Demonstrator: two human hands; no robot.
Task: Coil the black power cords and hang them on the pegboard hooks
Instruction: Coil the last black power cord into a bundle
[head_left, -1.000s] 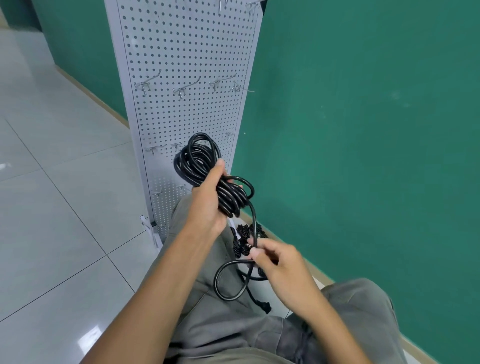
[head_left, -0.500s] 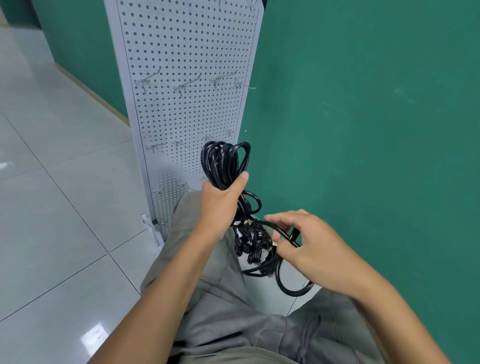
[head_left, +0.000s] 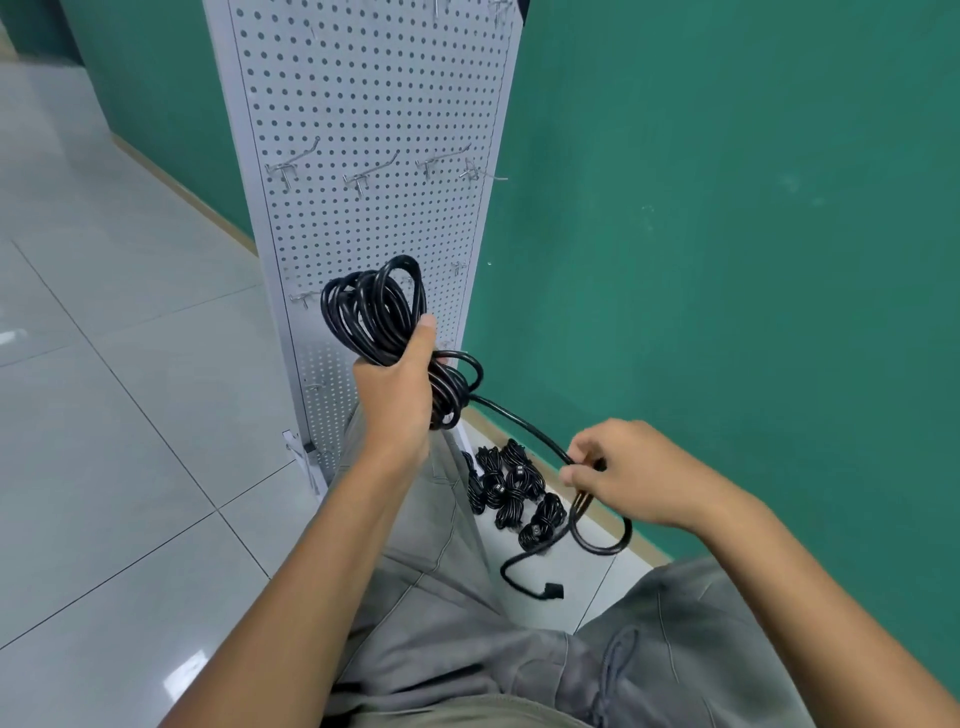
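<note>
My left hand grips a coiled black power cord upright in front of the white pegboard. The cord's loose tail runs down and right to my right hand, which pinches it. Below that hand the tail loops and ends in a black plug near the floor. Bare metal hooks stick out in a row across the pegboard, with smaller hooks lower down. Several more bundled black cords lie on the floor at the base of the wall.
The pegboard stands on a white foot against the green wall. Grey floor tiles spread to the left. My knees in grey trousers fill the lower middle.
My left hand has tilted the coil back to the left. My right hand has drawn the tail out to the right and lower, so the tail now stretches between both hands.
</note>
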